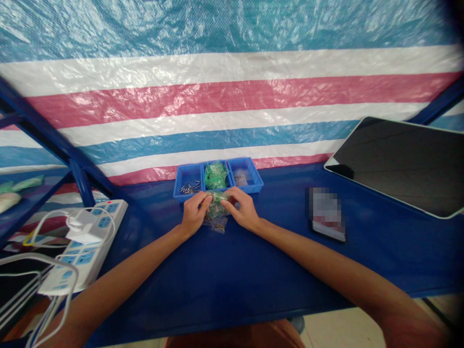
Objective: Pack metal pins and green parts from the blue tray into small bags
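Note:
Between both hands is a small clear plastic bag with green on it [216,209], pinched from either side just in front of the blue bins. My left hand [194,211] closes its thumb and fingers on the left edge, while my right hand [242,209] grips the right edge. Beneath it another clear bag [219,224] with small parts lies on the table. The left blue bin [177,186] holds loose metal pins [190,187]. Green packets [216,175] fill the middle bin, and clear bags [240,177] lie in the right bin [256,179].
A white power strip [118,217] with plugged chargers and cables [70,266] runs along the left. A phone-like device [328,234], partly pixelated, and a dark-screened tablet or monitor [402,164] lie to the right. Behind the blue table [217,290] hangs a striped sheet [232,96].

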A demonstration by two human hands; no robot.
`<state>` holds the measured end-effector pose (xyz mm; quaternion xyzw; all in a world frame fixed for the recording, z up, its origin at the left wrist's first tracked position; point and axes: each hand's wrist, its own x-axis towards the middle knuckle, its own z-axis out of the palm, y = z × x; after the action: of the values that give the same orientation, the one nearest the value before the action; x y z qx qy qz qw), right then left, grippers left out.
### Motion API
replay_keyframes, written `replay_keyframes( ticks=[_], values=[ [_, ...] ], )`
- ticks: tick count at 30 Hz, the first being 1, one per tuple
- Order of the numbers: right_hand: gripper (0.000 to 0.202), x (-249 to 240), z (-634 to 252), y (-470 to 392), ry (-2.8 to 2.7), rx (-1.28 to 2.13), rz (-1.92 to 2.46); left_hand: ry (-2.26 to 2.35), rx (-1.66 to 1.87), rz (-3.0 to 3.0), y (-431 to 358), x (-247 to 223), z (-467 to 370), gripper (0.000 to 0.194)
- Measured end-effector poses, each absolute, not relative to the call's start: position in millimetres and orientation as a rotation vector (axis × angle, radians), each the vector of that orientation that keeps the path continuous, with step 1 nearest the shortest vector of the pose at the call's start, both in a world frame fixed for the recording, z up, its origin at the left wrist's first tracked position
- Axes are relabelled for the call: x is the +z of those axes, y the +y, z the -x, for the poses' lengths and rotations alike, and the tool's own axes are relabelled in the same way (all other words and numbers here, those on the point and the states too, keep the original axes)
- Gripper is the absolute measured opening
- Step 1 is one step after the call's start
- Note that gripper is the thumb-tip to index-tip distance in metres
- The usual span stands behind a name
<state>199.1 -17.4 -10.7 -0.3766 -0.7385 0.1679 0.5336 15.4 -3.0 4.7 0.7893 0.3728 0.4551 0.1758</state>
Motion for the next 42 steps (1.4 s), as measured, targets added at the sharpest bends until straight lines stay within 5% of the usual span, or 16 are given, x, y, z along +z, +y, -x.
replay_keyframes(
  ticks=[17, 42],
  values=[
    [0.029, -14.5, -199.7, -13.6, -1.757, 0.327, 0.970, 1.047, 1.263, -2.363, -0.7, 1.6, -15.1, 0.029],
    [0.023, -8.5, -199.1, -18.2, -1.835, 0.371, 0.910, 1.075, 1.353, -2.337, -1.0, -0.4, -15.6, 0.024]
  ],
)
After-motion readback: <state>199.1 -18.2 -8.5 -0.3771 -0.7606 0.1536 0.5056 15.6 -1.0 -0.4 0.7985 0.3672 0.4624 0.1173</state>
